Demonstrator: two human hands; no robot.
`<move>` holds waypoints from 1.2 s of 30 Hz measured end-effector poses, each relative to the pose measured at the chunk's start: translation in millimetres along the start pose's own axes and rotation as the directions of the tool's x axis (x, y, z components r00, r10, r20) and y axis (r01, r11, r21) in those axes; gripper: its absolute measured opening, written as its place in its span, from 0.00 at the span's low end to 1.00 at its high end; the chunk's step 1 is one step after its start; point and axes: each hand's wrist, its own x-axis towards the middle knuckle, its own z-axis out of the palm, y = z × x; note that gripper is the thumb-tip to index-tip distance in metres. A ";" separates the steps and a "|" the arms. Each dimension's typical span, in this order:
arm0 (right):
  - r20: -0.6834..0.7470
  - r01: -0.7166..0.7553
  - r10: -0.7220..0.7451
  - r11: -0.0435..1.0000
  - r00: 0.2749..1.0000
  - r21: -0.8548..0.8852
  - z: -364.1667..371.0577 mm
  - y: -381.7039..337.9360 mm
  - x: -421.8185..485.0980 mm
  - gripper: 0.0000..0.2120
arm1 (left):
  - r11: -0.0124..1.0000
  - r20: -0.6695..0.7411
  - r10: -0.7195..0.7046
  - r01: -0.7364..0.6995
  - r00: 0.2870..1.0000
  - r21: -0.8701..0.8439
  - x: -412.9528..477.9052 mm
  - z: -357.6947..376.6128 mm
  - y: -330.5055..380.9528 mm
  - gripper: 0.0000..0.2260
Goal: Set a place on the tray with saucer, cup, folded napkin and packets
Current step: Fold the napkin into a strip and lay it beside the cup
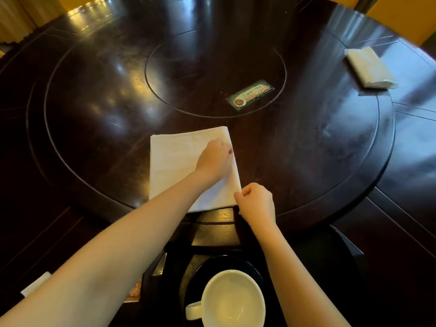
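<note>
A white cloth napkin [175, 161] lies folded flat on the dark round turntable in front of me. My left hand [213, 159] presses down on its right side, fingers curled at the right edge. My right hand [256, 201] pinches the napkin's near right corner. Below them, a white cup [232, 300] with its handle to the left stands on a dark saucer [200, 272], which rests on a dark tray [214, 237] at the table's near edge. A packet [135, 292] peeks out beside the tray's left side, mostly hidden by my left forearm.
A white tissue pack [369, 67] lies far right on the turntable [330, 161]. A small printed card [251, 94] sits near the centre disc. A white paper corner [35, 283] shows at lower left. Dark wood table surrounds the turntable.
</note>
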 end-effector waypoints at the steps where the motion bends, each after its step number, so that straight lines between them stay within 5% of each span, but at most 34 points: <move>1: 0.001 -0.014 0.014 1.000 1.000 0.022 -0.5 1.3 0.1 0.08 | 1.000 0.039 0.002 -0.001 0.999 -0.023 10.7 -0.4 2.5 0.08; 7: 0.030 -0.036 0.033 0.994 0.999 0.105 -3.5 4.9 1.9 0.11 | 0.984 0.070 0.093 -0.102 0.993 0.146 42.4 7.1 -4.9 0.09; 21: 0.034 -0.017 0.010 0.979 0.999 0.201 -5.9 6.4 -10.7 0.06 | 0.945 0.008 -0.146 0.137 0.989 0.298 52.6 9.5 9.6 0.16; 26: -0.077 0.143 -0.130 0.969 0.988 0.199 -5.1 -7.6 -25.4 0.04 | 0.953 0.148 -0.256 0.224 0.955 0.202 66.1 -16.4 12.5 0.13; 32: -0.177 0.423 -0.399 0.896 0.900 0.131 13.5 -50.3 -45.3 0.05 | 0.909 0.032 -0.410 0.411 0.911 -0.066 69.8 -51.5 -14.8 0.14; 36: -0.184 0.550 -0.538 0.835 0.823 0.018 42.1 -71.0 -56.9 0.04 | 0.794 0.055 -0.553 0.545 0.832 -0.268 61.1 -80.7 -49.6 0.15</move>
